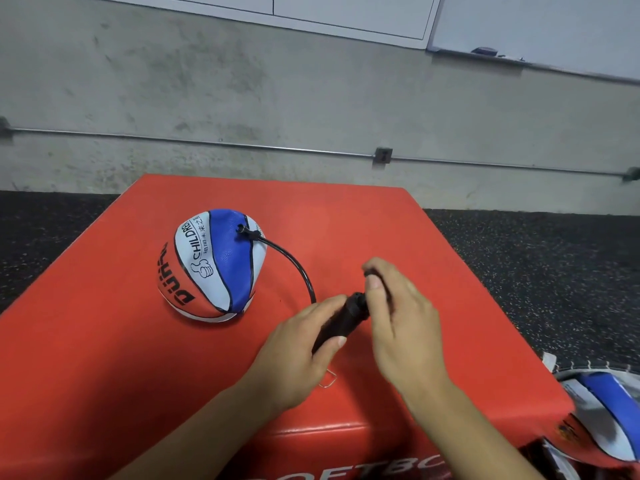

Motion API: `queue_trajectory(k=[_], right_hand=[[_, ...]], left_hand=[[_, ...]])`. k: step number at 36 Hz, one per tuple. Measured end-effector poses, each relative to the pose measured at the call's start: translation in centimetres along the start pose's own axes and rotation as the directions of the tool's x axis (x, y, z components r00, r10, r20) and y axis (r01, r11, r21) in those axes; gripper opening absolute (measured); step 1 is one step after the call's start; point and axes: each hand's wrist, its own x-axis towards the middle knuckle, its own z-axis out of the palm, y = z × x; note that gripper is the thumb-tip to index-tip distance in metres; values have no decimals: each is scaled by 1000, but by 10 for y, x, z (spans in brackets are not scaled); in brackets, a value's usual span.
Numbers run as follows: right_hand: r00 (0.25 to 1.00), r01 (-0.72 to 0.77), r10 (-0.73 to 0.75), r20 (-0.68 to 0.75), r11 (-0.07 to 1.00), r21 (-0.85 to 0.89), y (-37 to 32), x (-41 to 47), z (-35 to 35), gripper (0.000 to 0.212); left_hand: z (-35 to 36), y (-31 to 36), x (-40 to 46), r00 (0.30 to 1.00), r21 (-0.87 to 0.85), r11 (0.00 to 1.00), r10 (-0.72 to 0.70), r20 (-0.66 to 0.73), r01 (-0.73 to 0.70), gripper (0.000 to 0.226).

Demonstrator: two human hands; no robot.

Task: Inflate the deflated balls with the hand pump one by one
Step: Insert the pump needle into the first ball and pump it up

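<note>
Gripping the pump [341, 318] body steady, the left hand [299, 355] lets the right hand [398, 317] work its handle, feeding the ball [211, 265].

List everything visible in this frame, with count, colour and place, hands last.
box: one, red, under everything, on the dark floor.
ball: one, red, white and blue, partly flat, on the box, left.
hose: one, black, plugged into the ball, running to the pump.
pump: one, black, held above the box.
clip: one, wire, on the box below the pump.
more balls: count unclear, same colours, lower right, off the box.
whiteboard: one, white, upper right wall.
left hand: grips the pump body.
right hand: fingers on the pump handle.
</note>
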Motion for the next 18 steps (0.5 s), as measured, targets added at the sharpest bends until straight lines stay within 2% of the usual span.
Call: queue_trajectory(k=[7,10,15,18], right_hand=[[995,-56,56,80,998,0,9,-6,-13,44],[996,-6,11,85,998,-55,5,3,-25,42],[1000,13,-11,19,997,-79,-2,19,-44,37],[996,-10,7,-85,999,-39,-2,25,-63,32]], left_hand=[[6,7,4,1000,53,999,1,15,-1,52],[8,13,5,999,-61,998,-18,43,20,52],[12,17,3,1000,-132,991,-1,31,5,58],[13,17,2,998,-123,992,7,56,0,58]])
